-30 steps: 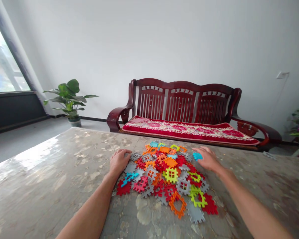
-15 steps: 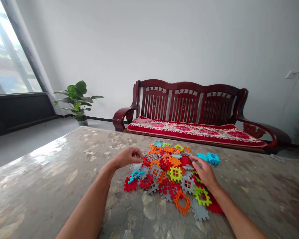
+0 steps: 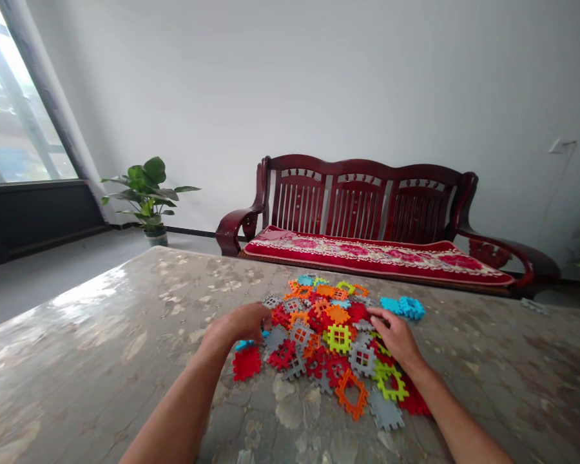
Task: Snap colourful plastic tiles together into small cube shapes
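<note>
Both arms are bare as far as they show, from the hands down to where the forearms run out at the bottom edge of the view. The left forearm (image 3: 183, 393) is broad and full at its lower end, its smooth, rounded outline narrowing toward the wrist (image 3: 218, 336). The right forearm (image 3: 452, 406) looks slimmer and tapers evenly. The left hand (image 3: 244, 324) is bare, with a softly rounded back; its fingertips are partly hidden. The right hand (image 3: 395, 334) is bare too, with slender fingers (image 3: 381, 314); the nails are too small to make out.
</note>
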### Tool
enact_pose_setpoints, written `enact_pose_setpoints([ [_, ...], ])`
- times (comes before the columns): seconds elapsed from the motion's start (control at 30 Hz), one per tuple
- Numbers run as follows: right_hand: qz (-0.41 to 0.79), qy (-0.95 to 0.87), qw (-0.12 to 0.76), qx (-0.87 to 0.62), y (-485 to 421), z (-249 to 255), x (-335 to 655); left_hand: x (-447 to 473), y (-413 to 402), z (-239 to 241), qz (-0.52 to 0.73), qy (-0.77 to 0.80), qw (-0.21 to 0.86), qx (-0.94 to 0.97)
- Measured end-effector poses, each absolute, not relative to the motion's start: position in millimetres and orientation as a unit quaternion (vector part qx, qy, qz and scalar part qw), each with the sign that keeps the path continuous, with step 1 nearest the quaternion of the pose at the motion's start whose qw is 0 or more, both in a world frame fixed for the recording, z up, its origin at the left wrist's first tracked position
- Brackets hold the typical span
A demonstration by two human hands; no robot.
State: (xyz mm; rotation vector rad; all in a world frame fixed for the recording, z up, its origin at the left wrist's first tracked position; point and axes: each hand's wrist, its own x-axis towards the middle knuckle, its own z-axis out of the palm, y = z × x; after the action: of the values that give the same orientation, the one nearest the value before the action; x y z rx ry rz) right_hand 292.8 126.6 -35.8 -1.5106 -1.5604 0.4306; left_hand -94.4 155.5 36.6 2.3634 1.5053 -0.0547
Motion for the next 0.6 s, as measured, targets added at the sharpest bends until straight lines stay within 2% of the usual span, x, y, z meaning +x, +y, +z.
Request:
enact_pose_setpoints([
  [0.23,0.175,-0.628,0.46,-0.603,127,-37,293,-93,159,45,0.075,0.505,0.172,0.842],
  [0.47,0.186,-0.625,0.46,-0.602,127,-36,292,-86,173,29,0.245,0.505,0.292,0.775],
  [0.6,0.189,-0.622,0.458,-0.607,126,-34,291,-90,185,19,0.319,0.528,0.273,0.738],
])
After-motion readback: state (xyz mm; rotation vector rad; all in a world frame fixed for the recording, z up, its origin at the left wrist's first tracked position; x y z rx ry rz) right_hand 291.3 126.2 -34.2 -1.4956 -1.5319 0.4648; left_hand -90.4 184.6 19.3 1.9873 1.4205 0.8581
